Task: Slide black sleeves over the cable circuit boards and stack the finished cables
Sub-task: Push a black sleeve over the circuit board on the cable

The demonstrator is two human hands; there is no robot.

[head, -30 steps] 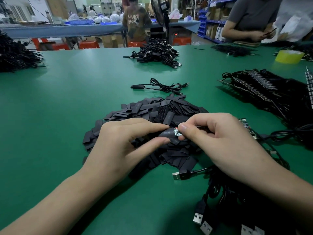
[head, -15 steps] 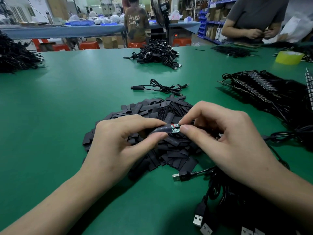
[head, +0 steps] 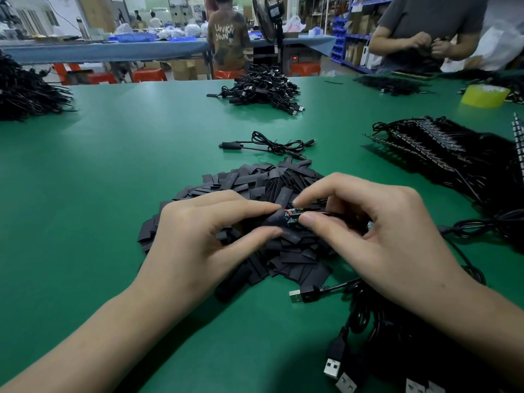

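Observation:
My left hand (head: 198, 236) pinches a black sleeve (head: 276, 219) between thumb and forefinger. My right hand (head: 377, 236) pinches a small circuit board (head: 295, 215) whose left end sits inside the sleeve's mouth. Both hands hover over a heap of loose flat black sleeves (head: 255, 182) on the green table (head: 99, 194). A single sleeved cable (head: 266, 144) lies just beyond the heap. A pile of cables with USB plugs (head: 368, 350) lies under my right forearm. The board's cable is hidden behind my right hand.
A row of cables with bare boards (head: 442, 154) lies at the right. A stack of cables (head: 261, 86) sits at the table's far middle, another black bundle (head: 25, 89) at far left. A yellow tape roll (head: 485, 95) and a working person's hands (head: 425, 46) are at far right.
The sleeve has slid off part of the board, so more of it shows between the fingertips. Both hands have lifted a little.

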